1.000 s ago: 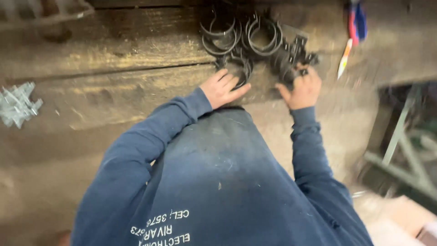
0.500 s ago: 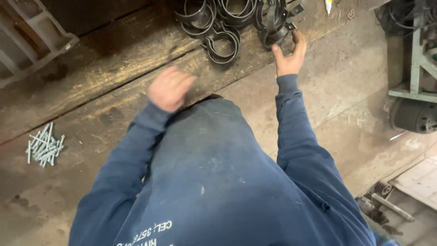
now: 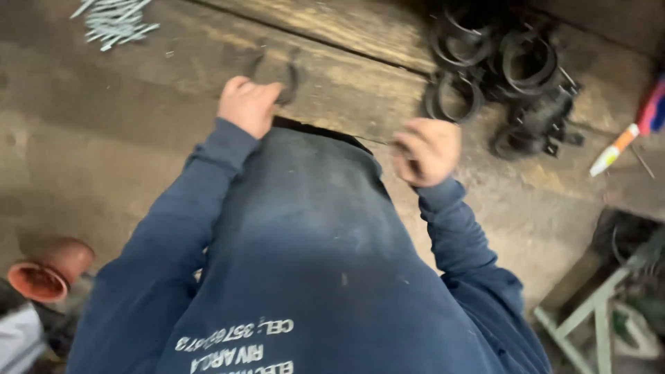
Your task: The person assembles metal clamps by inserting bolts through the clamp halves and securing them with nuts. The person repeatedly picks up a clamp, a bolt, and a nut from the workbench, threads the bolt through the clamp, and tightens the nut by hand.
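My left hand (image 3: 246, 104) rests on the worn wooden bench (image 3: 346, 83) with its fingers curled on a black ring clamp (image 3: 280, 75) that lies flat on the wood. My right hand (image 3: 426, 149) hovers over the bench's front edge, blurred, with its fingers curled in; I cannot tell whether it holds anything. A heap of black ring clamps (image 3: 499, 69) lies on the bench beyond the right hand, about a hand's width away. My dark blue sweatshirt (image 3: 312, 263) fills the lower half of the view.
A pile of pale screws (image 3: 114, 17) lies at the bench's far left. A red, white and orange tube (image 3: 623, 142) lies at the right. A terracotta pipe piece (image 3: 48, 270) sits low on the left. A green metal frame (image 3: 596, 312) stands at lower right.
My left hand has moved left along the bench with one clamp, away from the heap. My right hand has pulled back from the heap towards my body. The view has swung.
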